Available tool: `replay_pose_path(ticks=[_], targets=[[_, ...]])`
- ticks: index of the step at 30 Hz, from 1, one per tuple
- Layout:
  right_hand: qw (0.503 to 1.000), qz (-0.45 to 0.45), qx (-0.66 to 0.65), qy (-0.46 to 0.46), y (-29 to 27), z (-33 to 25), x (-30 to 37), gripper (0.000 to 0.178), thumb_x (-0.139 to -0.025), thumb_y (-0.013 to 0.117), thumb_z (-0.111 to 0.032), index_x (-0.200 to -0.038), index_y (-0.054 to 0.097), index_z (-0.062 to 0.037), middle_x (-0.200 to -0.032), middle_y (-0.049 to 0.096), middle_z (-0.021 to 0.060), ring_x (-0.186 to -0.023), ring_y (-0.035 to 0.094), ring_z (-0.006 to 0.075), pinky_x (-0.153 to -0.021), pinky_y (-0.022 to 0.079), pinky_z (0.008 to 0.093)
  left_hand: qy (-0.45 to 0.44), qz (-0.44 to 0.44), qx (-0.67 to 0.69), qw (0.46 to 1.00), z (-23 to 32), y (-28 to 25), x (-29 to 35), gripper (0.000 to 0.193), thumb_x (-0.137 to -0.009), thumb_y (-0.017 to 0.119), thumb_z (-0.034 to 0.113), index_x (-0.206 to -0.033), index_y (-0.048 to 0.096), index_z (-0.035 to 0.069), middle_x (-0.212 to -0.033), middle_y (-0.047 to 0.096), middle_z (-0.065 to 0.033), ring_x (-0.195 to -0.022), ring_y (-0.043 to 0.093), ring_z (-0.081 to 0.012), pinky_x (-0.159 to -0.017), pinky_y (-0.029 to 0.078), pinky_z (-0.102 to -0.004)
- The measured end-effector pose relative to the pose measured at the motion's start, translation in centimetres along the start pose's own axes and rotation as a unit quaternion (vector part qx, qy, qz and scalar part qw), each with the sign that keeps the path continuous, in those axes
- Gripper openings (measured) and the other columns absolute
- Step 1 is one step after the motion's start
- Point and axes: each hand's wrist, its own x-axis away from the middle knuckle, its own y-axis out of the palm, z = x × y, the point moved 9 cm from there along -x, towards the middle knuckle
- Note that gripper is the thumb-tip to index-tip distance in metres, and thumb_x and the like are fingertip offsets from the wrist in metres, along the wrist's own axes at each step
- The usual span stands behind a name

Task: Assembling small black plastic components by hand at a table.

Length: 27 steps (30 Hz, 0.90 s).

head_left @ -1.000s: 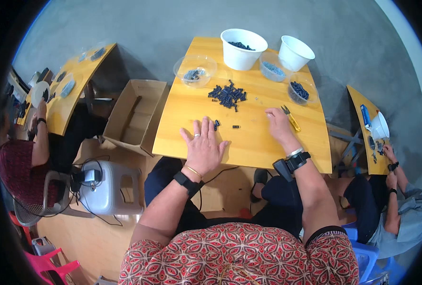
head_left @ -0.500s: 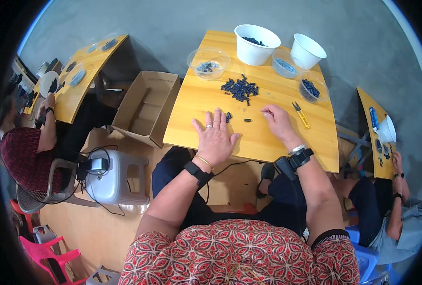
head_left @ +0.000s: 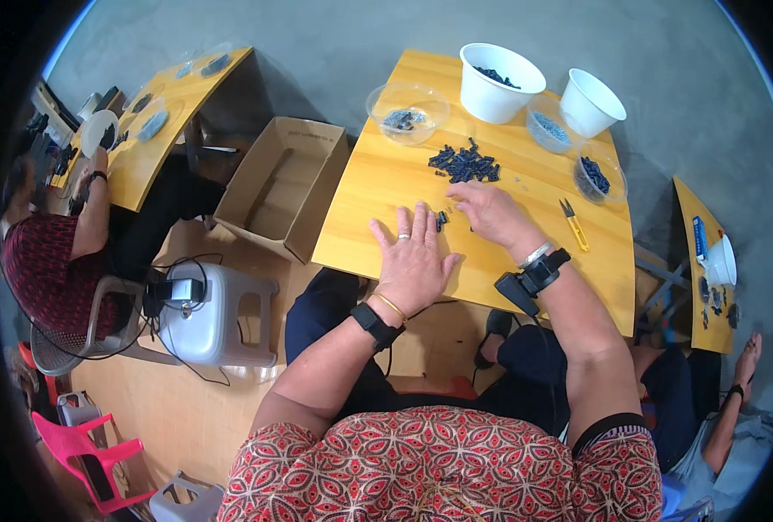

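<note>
The left hand (head_left: 414,257) lies flat on the table (head_left: 378,196), fingers spread and holding nothing, its fingertips just beside 2 or 3 small dark parts (head_left: 441,219). The right hand (head_left: 488,211) rests palm down next to them, fingers loosely curled toward the same parts; whether it pinches 1 cannot be told. Beyond the hands, near the table's middle, sits the pile (head_left: 465,163) of the same dark parts. Farther out stand 2 white tubs (head_left: 500,71), 3 clear bowls (head_left: 406,111) and yellow snips (head_left: 573,223) to the right.

To do this well, the right fingertips should probably isolate 1 part at a time, while the flat left hand keeps the strays from sliding off.
</note>
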Motion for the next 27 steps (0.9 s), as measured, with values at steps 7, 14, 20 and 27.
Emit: replay_pose_path(ticks=[7,14,20,27], targets=[[0.998,-0.033,-0.049,-0.021,0.6,-1.6,-0.4,0.019,-0.079,0.055,-0.004,-0.097,0.057,-0.0082,-0.09,0.06,0.0118,-0.083,0.058,0.0324,-0.07,0.048,0.0392,0.004,0.012,-0.004,1.0,0.0,-0.1,0.0,0.07,-0.085,0.047,0.045,-0.131,0.033,-0.006,-0.139,0.029,-0.0187,-0.127,0.025,-0.0381,-0.095,0.014,-0.0678],[0.999,-0.052,-0.014,0.001,1.4,-1.5,0.2,0.011,-0.083,0.052,-0.009,-0.093,0.055,-0.0082,-0.089,0.059,0.0115,-0.082,0.057,0.0344,-0.069,0.047,0.0425,0.009,0.016,-0.009,1.0,0.2,-0.2,0.1,0.07,-0.085,0.047,0.045,-0.131,0.033,-0.006,-0.139,0.03,-0.0191,-0.127,0.026,-0.0385,-0.095,0.014,-0.0676],[0.998,-0.062,0.014,0.03,1.5,-1.7,0.2,0.007,-0.082,0.05,-0.006,-0.088,0.052,-0.0042,-0.088,0.058,0.0147,-0.081,0.057,0.0358,-0.069,0.046,0.0436,0.007,0.022,-0.008,1.0,0.1,-0.3,0.2,0.069,-0.085,0.046,0.045,-0.131,0.034,-0.006,-0.139,0.03,-0.0192,-0.128,0.026,-0.0387,-0.095,0.015,-0.0672],[0.994,-0.085,0.043,0.056,1.5,-1.5,0.3,0.008,-0.079,0.046,0.0,-0.085,0.051,-0.0021,-0.087,0.058,0.0178,-0.083,0.056,0.0364,-0.07,0.046,0.0434,0.002,0.001,-0.016,1.0,0.3,-0.4,-0.1,0.069,-0.086,0.045,0.045,-0.131,0.033,-0.005,-0.14,0.03,-0.0177,-0.128,0.026,-0.0369,-0.095,0.015,-0.067]])
